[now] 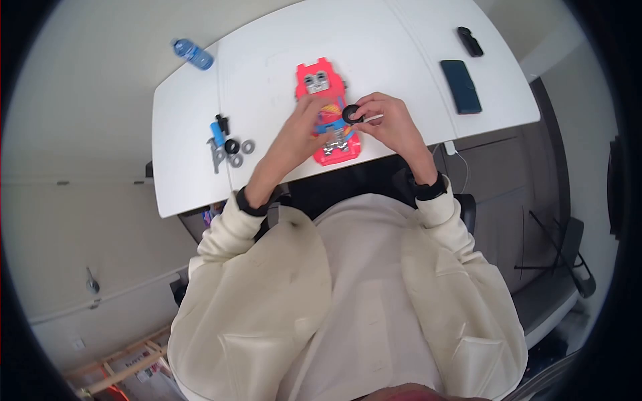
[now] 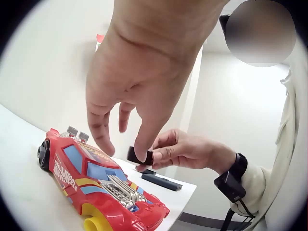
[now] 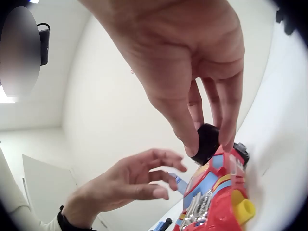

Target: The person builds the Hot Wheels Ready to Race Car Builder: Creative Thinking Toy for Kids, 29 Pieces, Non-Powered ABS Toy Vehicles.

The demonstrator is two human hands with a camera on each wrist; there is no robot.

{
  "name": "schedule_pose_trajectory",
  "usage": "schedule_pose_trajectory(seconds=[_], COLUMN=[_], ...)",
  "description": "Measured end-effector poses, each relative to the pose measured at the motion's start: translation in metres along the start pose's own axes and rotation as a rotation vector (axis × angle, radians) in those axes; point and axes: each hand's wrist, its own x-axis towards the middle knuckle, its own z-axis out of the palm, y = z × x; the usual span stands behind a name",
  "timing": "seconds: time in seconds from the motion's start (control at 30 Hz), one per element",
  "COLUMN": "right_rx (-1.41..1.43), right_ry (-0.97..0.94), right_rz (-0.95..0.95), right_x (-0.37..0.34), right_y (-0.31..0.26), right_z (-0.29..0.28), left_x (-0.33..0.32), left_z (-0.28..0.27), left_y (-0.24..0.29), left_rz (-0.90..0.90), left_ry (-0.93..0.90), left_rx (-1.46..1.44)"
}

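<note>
A red toy car (image 1: 309,71) with blue windows and a silver engine lies on the white table before me. A yellow hub (image 3: 246,210) shows bare at one front wheel arch, while a black wheel (image 2: 44,155) sits at the rear. Over the car, my right hand (image 1: 396,125) pinches a black toy tire (image 3: 208,144) between thumb and fingers. My left hand (image 1: 291,137) hovers above the car, fingers loosely bent and holding nothing. In the right wrist view the left hand (image 3: 132,180) is apart from the tire.
Left of the car lie a blue-handled tool (image 1: 217,134), a black ring (image 1: 231,146) and several grey pieces, including a grey ring (image 1: 248,146). A water bottle (image 1: 192,53) is at the far left edge. A dark phone case (image 1: 461,87) and a small black object (image 1: 469,41) lie right.
</note>
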Motion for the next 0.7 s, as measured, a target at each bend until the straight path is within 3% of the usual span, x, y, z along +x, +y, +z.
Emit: schedule_pose_trajectory(seconds=[0.03, 0.1, 0.13, 0.2, 0.23, 0.27, 0.37, 0.5, 0.57, 0.63, 0.7], right_rx=[-0.013, -0.176, -0.178, -0.225, -0.107, -0.093, 0.030, 0.099, 0.141, 0.142, 0.120], right_ry=[0.020, 0.148, 0.159, 0.208, 0.134, 0.123, 0.065, -0.082, -0.172, -0.181, -0.237], right_rz=[0.009, -0.101, -0.098, -0.038, 0.124, 0.138, 0.201, 0.265, 0.139, 0.158, 0.201], right_x=[-0.005, -0.012, -0.012, -0.018, -0.017, -0.019, -0.021, -0.026, -0.026, -0.022, -0.019], right_y=[0.006, 0.020, 0.026, 0.040, 0.037, 0.041, 0.049, 0.052, 0.052, 0.054, 0.055], right_z=[-0.008, -0.017, -0.021, -0.023, -0.025, -0.023, -0.020, -0.019, -0.019, -0.022, -0.027], left_x=[-0.005, -0.022, -0.029, -0.048, -0.056, -0.055, -0.039, -0.035, -0.031, -0.029, -0.027], left_z=[-0.003, -0.013, -0.014, -0.008, 0.000, 0.003, 0.016, 0.024, 0.025, 0.026, 0.022], left_y=[-0.001, 0.014, 0.015, 0.007, -0.008, -0.010, -0.019, -0.028, -0.032, -0.034, -0.034], left_rz=[0.001, -0.368, -0.358, -0.566, -0.419, -0.437, -0.773, -0.892, -0.874, -0.860, -0.940], left_ry=[-0.029, -0.245, -0.250, -0.413, -0.333, -0.347, -0.026, -0.100, -0.124, -0.158, -0.092], left_rx=[0.084, 0.332, 0.332, 0.365, 0.273, 0.272, -0.138, -0.340, -0.353, -0.371, -0.584])
